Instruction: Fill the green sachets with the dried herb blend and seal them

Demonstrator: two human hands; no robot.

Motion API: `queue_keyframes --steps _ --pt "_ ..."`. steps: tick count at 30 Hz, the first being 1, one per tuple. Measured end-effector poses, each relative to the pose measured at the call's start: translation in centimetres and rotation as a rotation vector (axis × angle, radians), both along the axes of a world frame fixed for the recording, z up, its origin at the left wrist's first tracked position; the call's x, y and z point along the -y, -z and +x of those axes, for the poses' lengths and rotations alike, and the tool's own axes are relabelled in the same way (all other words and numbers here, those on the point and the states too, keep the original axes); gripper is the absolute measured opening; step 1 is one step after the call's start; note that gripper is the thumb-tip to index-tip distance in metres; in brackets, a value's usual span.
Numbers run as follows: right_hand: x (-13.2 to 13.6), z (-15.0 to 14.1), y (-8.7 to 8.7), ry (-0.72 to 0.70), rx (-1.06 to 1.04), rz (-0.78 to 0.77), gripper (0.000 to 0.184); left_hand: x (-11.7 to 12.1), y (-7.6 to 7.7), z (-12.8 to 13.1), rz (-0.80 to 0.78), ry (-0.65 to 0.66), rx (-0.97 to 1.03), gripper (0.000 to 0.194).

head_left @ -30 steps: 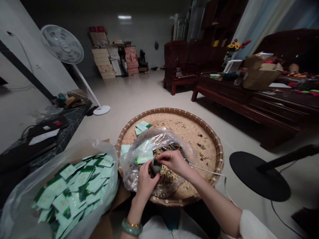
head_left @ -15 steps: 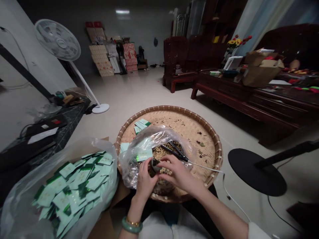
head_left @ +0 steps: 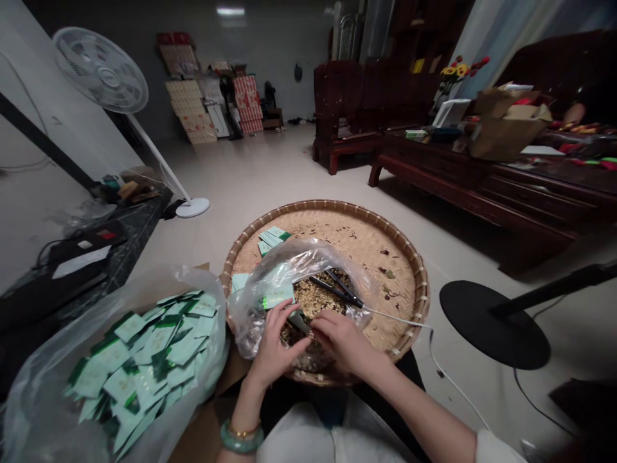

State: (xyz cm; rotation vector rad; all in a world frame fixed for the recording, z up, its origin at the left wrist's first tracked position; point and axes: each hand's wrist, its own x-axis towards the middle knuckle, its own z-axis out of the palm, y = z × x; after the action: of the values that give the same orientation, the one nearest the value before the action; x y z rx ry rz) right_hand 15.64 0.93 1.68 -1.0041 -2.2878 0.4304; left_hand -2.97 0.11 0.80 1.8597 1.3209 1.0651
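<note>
A clear plastic bag (head_left: 313,252) of loose, grainy pale-and-dark dried mix (head_left: 318,294) lies open on a round woven bamboo tray (head_left: 407,257). My left hand (head_left: 276,344) is over the bag's near side, thumb and fingers spread. Between my hands is a dark grey-green flat piece (head_left: 299,321), its kind unclear. My right hand (head_left: 341,337) has its fingertips pinched together at that piece's right end; what they grip is hidden. A black two-armed tool (head_left: 337,290) with a white cord rests on the mix, beside a pale green packet (head_left: 279,296).
At left, a large plastic bag (head_left: 202,360) is full of green packets (head_left: 144,360). More packets (head_left: 274,236) lie on the tray's far left. A white cord (head_left: 434,347) runs off right, near a black round stand base (head_left: 491,325). A white fan (head_left: 193,207) and wooden table (head_left: 482,193) stand beyond.
My left fingers have opened away from the dark piece. My right fingers have closed into a tighter pinch. The view has shifted slightly.
</note>
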Motion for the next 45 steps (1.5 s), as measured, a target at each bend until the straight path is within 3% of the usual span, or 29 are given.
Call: queue_keyframes --steps 2,4,7,12,13,16,19,24,27,35,39,45 --pt "-0.4 0.0 0.1 -0.003 -0.004 -0.009 0.016 -0.7 -0.8 -0.1 -0.027 0.014 0.093 0.025" --pt "-0.6 0.0 0.0 -0.003 0.001 -0.030 0.018 -1.6 -1.2 0.1 -0.077 -0.016 0.187 0.013" --pt "-1.0 0.2 -0.1 0.009 -0.007 -0.082 0.019 -3.0 -1.0 0.9 -0.169 -0.070 0.355 0.017" --pt "-1.5 1.4 0.1 0.090 -0.188 -0.278 0.015 -4.2 -0.1 1.2 -0.256 -0.312 0.681 0.032" --pt "-1.7 1.7 0.2 0.115 -0.236 -0.329 0.014 -4.2 0.0 1.0 -0.304 -0.297 0.690 0.037" --pt "-2.1 2.3 0.9 0.143 -0.400 -0.506 0.017 -3.5 0.1 0.1 -0.490 -0.057 0.574 0.054" --pt "-2.5 2.1 1.3 0.122 -0.568 -0.660 0.019 -2.8 -0.1 -0.1 -0.512 0.064 0.362 0.042" --pt "-3.3 0.8 1.0 0.277 -0.628 -0.582 0.042 -2.0 -0.3 1.0 -0.517 0.047 0.304 0.028" --pt "-4.0 0.3 1.1 0.257 -0.586 -0.610 0.020 -1.5 -0.4 1.4 -0.556 0.041 0.331 0.032" --pt "-4.4 -0.1 1.7 0.216 -0.673 -0.817 0.029 -1.1 -0.6 0.7 -0.638 0.100 0.419 0.040" --pt "-4.5 -0.7 1.5 0.216 -0.622 -0.724 0.024 -1.4 -0.1 1.4 -0.639 0.012 0.552 0.034" --pt "-4.7 -1.3 1.5 0.216 -0.554 -0.635 0.025 -1.3 0.4 2.2 -0.663 -0.120 0.694 0.041"
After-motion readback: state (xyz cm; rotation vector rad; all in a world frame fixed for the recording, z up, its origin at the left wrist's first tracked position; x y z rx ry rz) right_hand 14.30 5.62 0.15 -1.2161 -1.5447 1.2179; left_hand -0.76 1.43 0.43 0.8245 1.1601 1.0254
